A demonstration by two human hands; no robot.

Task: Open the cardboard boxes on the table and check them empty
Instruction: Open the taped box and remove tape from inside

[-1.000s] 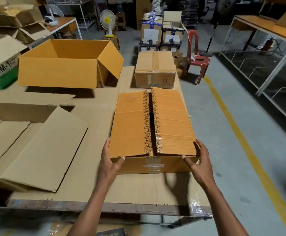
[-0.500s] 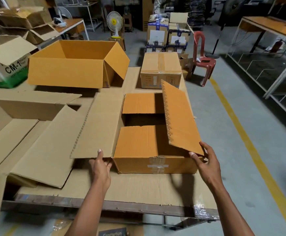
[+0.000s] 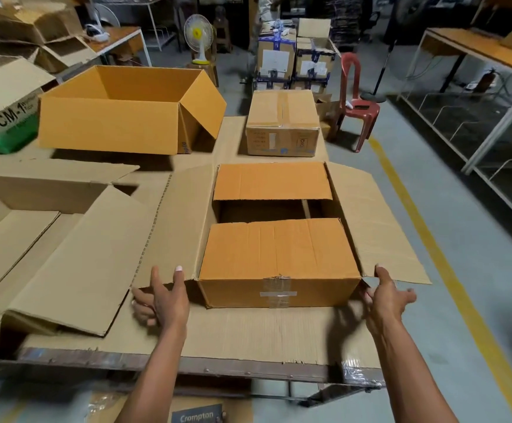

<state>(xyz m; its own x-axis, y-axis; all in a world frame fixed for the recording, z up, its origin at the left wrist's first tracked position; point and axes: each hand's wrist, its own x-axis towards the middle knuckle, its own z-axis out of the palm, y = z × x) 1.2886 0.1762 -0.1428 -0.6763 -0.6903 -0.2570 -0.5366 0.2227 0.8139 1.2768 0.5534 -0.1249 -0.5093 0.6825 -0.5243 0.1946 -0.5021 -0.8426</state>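
Note:
The orange cardboard box [image 3: 279, 264] stands at the table's near edge. Its two long outer flaps lie spread flat, the left flap [image 3: 181, 221] and the right flap [image 3: 370, 221]. Both short inner flaps are still folded over the top, and a dark gap [image 3: 261, 210] shows between them. My left hand [image 3: 160, 300] holds the near corner of the left flap, with fingers on top and the rest curled below. My right hand [image 3: 386, 297] touches the near edge of the right flap with its fingers spread.
A large open orange box [image 3: 111, 123] stands at the back left, and a taped closed box [image 3: 282, 123] behind the near one. Opened brown boxes [image 3: 65, 254] lie on the left. The table edge [image 3: 187, 361] is close to me. A red chair [image 3: 358, 108] stands on the floor to the right.
The outer flaps went from closed to fully spread; the right flap, upright half a second ago, now lies flat. Both hands followed the flaps outward.

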